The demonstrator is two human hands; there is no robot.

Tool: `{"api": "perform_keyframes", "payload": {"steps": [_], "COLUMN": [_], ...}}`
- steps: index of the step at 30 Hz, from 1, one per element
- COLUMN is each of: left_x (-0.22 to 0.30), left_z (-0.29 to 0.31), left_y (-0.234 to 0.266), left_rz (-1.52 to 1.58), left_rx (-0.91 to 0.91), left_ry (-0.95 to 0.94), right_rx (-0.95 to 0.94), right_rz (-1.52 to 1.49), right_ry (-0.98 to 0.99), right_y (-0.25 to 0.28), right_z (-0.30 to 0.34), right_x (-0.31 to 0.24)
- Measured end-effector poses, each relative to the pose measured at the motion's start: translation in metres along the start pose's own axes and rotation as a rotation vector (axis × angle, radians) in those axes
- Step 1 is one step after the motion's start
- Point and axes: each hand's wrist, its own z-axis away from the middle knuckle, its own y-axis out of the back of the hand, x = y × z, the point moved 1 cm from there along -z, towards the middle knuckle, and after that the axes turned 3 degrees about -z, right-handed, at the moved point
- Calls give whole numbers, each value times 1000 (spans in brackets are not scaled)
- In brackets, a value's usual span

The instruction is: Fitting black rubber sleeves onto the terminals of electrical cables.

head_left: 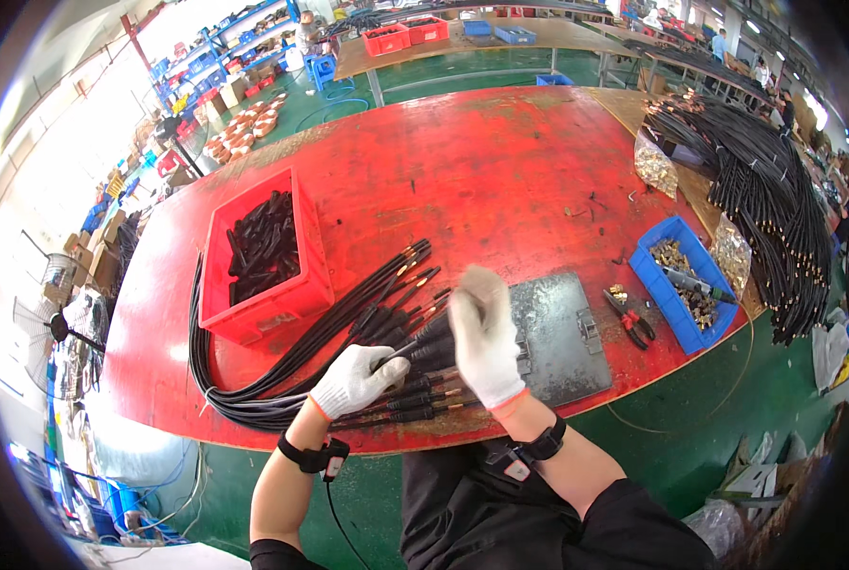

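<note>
My left hand (356,381), in a white work glove, is closed around a black cable at the near edge of the red table. My right hand (484,337), also gloved, is raised just right of it, over the metal plate's left side. Its fingers are smeared by motion, so whether they hold anything cannot be made out. Beneath and around both hands lies a bundle of black cables (244,405), bent into a curve at the left. Several ends carry thick black sleeves (410,415) and copper-coloured tips. A grey metal plate (565,332) lies flat beside my right hand.
A red bin (270,321) of black sleeves (270,237) stands left on the red table (462,171). At right are red-handled pliers (630,321), a blue bin (665,302) of brass fittings and a tool, bags of fittings (654,169), and a large black cable pile (762,190).
</note>
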Motion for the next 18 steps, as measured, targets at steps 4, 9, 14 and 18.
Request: {"api": "perform_keyframes", "payload": {"steps": [4, 9, 14, 18], "left_x": [8, -8, -89, -114], "left_z": [-2, -1, 25, 34], "left_y": [1, -8, -19, -32], "left_rz": [-262, -325, -557, -458], "left_rx": [82, 215, 628, 651], "left_ry": [83, 58, 25, 282], "right_rx": [-298, -240, -41, -252], "right_rz": [-278, 361, -553, 431], "right_ry": [-256, 187, -498, 146], "right_y": [6, -12, -11, -30], "right_z": [-6, 9, -9, -11], "right_x": [-5, -26, 37, 38]}}
